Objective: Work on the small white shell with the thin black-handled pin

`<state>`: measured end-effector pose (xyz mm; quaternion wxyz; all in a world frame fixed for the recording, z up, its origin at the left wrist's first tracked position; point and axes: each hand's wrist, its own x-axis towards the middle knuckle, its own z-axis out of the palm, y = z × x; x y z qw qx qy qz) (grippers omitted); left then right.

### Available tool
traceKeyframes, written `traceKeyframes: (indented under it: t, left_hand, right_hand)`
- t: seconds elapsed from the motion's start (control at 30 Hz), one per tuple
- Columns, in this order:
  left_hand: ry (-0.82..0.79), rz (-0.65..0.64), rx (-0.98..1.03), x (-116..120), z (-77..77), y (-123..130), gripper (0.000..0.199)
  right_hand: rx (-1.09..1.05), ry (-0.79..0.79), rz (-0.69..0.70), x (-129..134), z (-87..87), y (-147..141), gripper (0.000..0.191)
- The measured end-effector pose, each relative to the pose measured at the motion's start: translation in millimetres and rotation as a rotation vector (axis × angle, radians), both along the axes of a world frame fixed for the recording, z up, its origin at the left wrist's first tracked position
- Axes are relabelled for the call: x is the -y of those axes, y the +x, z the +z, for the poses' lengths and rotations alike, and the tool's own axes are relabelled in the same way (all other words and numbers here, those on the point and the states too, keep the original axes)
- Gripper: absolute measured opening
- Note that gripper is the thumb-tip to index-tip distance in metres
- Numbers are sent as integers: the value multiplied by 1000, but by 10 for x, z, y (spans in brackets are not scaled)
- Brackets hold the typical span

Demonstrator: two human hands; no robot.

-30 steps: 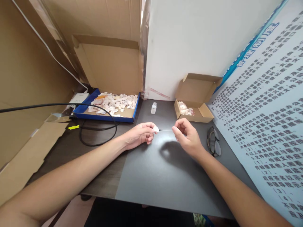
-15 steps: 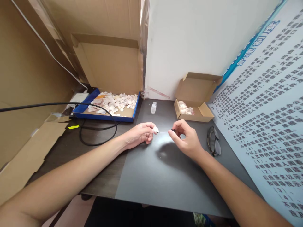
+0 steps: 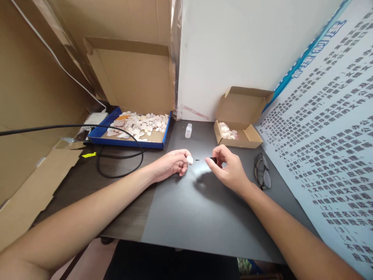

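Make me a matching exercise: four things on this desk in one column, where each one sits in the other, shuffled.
Things:
1. small shell
2. clear vial
3. eyeglasses
4. heap of shells

Places:
A. in the blue tray
B. pinched in the left hand
C. standing on the desk between the two boxes
D. lying by the printed poster, right of the right hand

Pairs: 1-B, 2-C, 3-D, 4-A

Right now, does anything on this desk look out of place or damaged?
Nothing looks spilled or damaged. Only the folded glasses lie loose at the desk's right edge, and a black cable loops across the desk beside the shell tray.
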<state>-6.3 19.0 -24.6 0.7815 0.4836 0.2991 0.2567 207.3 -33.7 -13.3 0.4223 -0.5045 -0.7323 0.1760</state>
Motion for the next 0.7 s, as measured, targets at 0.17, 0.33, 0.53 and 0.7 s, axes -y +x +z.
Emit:
traceKeyframes:
  t: [0.17,0.33,0.53,0.7]
  left_hand:
    - [-1,0,-9,8,12,3,6]
    - [6,5,-37,29,53,15,10]
    - [12,5,-51,43,77,21,14]
    - [20,3,-44,38,63,17,14]
  right_hand:
    - [-59,50,47,12,4,5,22]
    - [-91,74,57,18,8,-2,21]
    - [-45,18,35,15,33,-5,24]
    - [-57,7,21,19,42,2,24]
